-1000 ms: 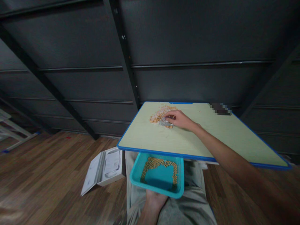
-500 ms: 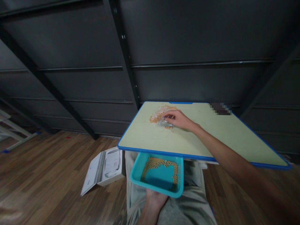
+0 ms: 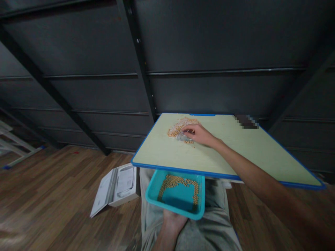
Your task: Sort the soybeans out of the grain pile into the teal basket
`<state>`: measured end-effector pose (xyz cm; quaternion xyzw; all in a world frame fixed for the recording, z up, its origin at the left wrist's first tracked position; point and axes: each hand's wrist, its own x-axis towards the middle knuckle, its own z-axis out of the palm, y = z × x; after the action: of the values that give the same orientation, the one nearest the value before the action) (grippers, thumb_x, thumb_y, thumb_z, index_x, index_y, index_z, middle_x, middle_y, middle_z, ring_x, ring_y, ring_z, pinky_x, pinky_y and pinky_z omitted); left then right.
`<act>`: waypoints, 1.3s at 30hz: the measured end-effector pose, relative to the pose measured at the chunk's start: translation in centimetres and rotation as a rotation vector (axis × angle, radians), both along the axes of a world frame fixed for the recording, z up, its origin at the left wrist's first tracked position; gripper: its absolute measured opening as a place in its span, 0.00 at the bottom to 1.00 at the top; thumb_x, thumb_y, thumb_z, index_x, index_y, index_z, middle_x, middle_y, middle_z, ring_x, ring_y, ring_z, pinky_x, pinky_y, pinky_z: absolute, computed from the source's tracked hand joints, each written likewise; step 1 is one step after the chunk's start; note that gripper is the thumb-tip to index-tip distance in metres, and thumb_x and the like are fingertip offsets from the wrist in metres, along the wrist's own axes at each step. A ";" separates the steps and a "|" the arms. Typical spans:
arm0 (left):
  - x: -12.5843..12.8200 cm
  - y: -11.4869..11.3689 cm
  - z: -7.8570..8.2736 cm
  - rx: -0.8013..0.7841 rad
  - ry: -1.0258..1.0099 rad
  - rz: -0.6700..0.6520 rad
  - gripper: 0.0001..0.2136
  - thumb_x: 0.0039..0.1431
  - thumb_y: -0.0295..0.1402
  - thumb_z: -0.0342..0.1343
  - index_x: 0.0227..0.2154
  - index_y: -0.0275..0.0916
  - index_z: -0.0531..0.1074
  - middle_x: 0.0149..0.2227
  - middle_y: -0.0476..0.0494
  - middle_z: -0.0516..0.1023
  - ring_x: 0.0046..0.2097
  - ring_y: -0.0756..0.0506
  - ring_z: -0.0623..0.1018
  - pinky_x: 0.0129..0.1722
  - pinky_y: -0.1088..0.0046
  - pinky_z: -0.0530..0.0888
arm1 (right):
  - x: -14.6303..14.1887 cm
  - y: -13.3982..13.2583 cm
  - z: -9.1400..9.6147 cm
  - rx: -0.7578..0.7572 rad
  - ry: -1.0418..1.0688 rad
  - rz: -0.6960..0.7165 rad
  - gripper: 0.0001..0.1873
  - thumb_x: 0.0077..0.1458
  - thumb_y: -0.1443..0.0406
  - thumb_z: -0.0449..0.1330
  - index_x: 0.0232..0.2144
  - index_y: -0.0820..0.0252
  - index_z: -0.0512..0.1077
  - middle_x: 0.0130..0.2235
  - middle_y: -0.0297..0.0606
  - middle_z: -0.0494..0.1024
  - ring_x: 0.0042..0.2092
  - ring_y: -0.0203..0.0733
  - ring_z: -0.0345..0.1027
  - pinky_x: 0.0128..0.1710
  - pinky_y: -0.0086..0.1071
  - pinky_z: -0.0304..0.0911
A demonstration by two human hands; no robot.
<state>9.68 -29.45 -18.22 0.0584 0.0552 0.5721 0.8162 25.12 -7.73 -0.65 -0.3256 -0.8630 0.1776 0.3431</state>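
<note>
Beads [image 3: 172, 133], scarcely shifted, lie toward the counter's [image 3: 248, 150] far-left corner; right hand [image 3: 199, 134] pinches clear plastic [image 3: 180, 137], left hand [image 3: 173, 219] (grip hidden) supports tray [image 3: 180, 199].

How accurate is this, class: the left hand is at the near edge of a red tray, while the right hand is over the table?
Not quite: the tray is turquoise, not red, as the head view shows. The left hand is indeed at its near edge, and the right hand over the table.

Dark panelled wall [image 3: 209, 42] is spanning twelve o'clock; wood-plank floor [image 3: 57, 184] is spreading toward eight o'clock; white frame [image 3: 23, 157] is standing near nine o'clock.
</note>
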 end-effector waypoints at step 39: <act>-0.1 -0.2 -0.1 -0.213 0.042 0.033 0.15 0.62 0.40 0.48 0.39 0.45 0.80 0.40 0.42 0.84 0.44 0.39 0.80 0.57 0.51 0.66 | -0.9 -1.6 0.9 -0.140 0.036 0.127 0.11 0.57 0.68 0.59 0.43 0.59 0.76 0.42 0.38 0.80 0.41 0.38 0.72 0.43 0.33 0.64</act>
<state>9.53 -29.63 -18.34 -0.0173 0.1338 0.5750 0.8069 24.20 -9.29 0.26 -0.2903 -0.8610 0.2647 0.3229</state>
